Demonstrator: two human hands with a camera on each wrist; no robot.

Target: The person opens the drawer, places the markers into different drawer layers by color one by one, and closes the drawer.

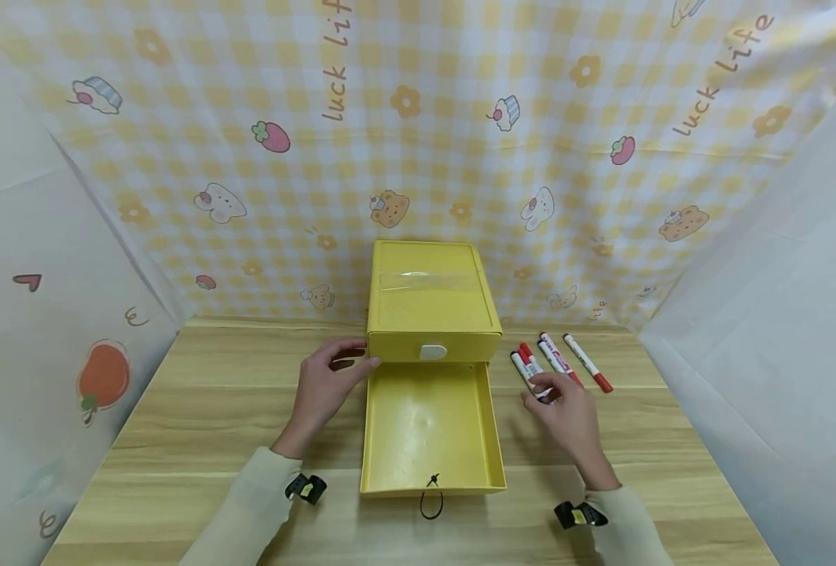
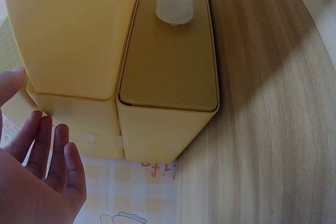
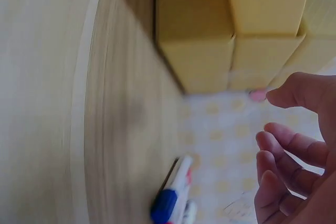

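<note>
A yellow drawer cabinet (image 1: 432,303) stands at the back of the table, its middle drawer (image 1: 432,428) pulled out with bare floor showing. A black loop (image 1: 431,503) hangs from that drawer's front. My left hand (image 1: 329,377) is at the cabinet's left side, thumb near the front edge; in the left wrist view its fingers (image 2: 44,145) are relaxed, and whether they touch is unclear. My right hand (image 1: 570,413) hovers over the near ends of the markers (image 1: 559,358). In the right wrist view the thumb and fingers (image 3: 286,177) stand apart, holding nothing.
Below the pulled-out drawer, a bottom drawer (image 2: 170,51) with a white pull is closed. One red-capped marker (image 1: 588,363) lies slightly apart on the right. A checked cloth (image 1: 460,157) hangs behind the wooden table (image 1: 248,393), with white sheets at both sides.
</note>
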